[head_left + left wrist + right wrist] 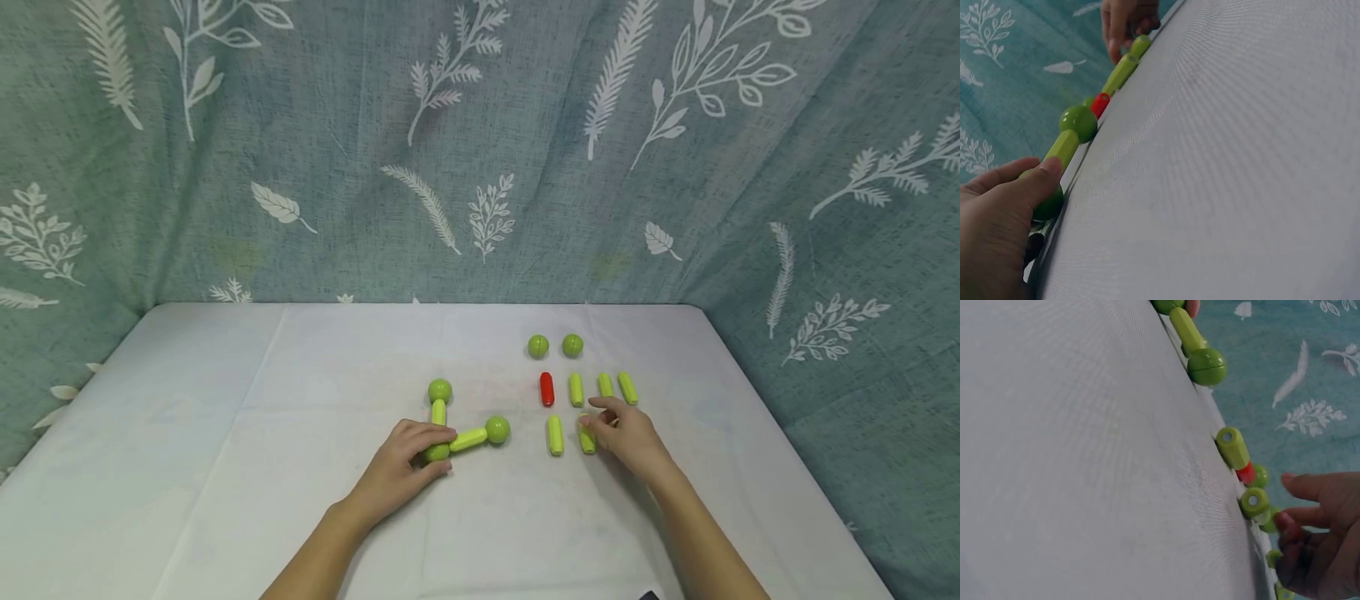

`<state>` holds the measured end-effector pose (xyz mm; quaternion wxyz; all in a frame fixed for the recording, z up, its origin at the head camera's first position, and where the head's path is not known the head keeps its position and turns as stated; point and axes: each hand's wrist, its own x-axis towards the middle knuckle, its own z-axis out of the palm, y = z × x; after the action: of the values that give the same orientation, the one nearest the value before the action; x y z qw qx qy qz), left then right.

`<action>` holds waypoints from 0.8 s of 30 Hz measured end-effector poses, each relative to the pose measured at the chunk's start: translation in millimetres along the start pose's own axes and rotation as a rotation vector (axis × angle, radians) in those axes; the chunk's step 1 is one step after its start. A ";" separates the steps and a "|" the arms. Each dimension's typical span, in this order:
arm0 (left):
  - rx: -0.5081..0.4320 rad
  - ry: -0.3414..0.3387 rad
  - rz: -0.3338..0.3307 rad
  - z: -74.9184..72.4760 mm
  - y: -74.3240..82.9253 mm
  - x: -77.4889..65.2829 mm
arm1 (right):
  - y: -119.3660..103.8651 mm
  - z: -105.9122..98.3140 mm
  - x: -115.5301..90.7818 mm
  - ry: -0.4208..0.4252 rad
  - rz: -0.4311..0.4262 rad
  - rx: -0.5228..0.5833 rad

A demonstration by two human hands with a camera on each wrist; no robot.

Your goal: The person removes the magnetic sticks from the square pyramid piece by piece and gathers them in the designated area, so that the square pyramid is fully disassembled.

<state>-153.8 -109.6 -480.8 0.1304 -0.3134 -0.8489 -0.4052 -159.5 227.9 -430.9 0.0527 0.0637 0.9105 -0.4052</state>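
My left hand (401,465) holds a green ball (437,452) between thumb and fingers, partly covering it. That ball is the corner of a joined L-shape: one light green rod (438,412) points away to another ball (439,390), a second rod (469,439) points right to a ball (497,429). My right hand (630,435) is over a loose light green rod (587,437), its fingertips right at the rod and overlapping its far part. In the right wrist view, thumb and fingers are spread apart near the grey-ended rod (1254,500).
Left of the right hand lies another green rod (555,435). Behind are a red rod (547,389) and several green rods (627,388), then two loose balls (538,347) (573,345). A leaf-patterned curtain (480,150) borders the white table (315,358) at the back and sides.
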 end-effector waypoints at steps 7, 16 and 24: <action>-0.057 -0.054 0.043 -0.4 0.9 -1.1 | -14.1 6.1 -5.5 -0.017 -0.129 0.063; -0.084 -0.086 0.066 -2.6 3.7 -0.1 | -51.6 48.3 -20.8 -0.235 -0.489 -0.138; -0.116 -0.079 0.090 -1.0 0.6 -0.8 | -60.0 76.5 -21.0 -0.237 -0.536 -0.326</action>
<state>-152.9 -110.4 -480.2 0.0964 -0.3740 -0.8135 -0.4347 -144.9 129.6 -434.9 0.0592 -0.2351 0.9352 -0.2581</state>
